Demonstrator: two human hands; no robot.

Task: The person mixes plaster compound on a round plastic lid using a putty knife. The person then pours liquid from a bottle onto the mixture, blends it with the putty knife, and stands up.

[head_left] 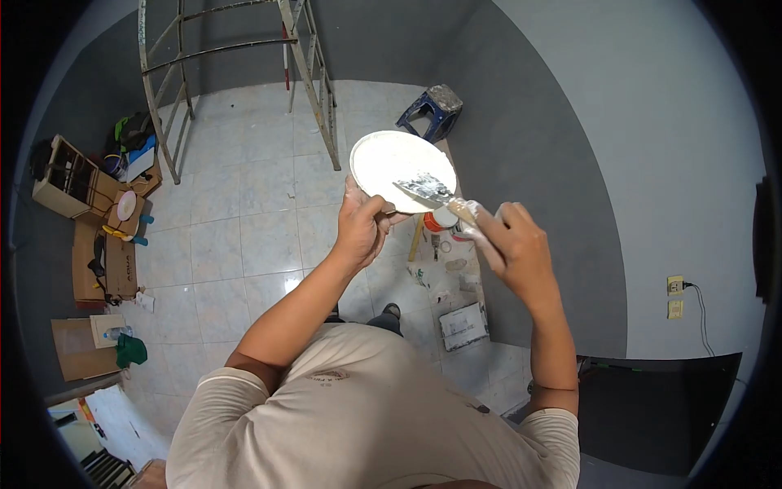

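A round white plate (389, 159) is held up in front of my chest, with my left hand (362, 222) gripping its lower left edge. My right hand (511, 244) is closed round the handle of a putty knife (423, 194), whose blade lies over the plate's lower right part. Grey-white smears show on the plate around the blade. White residue coats some of my right fingers and the knife's handle.
Metal scaffolding (309, 81) stands at the back. A blue stool (432, 112) is by the right wall. Tools and a red bucket (432, 222) lie beyond my hands, near a white box (463, 327). Cardboard boxes (120, 265) line the left wall.
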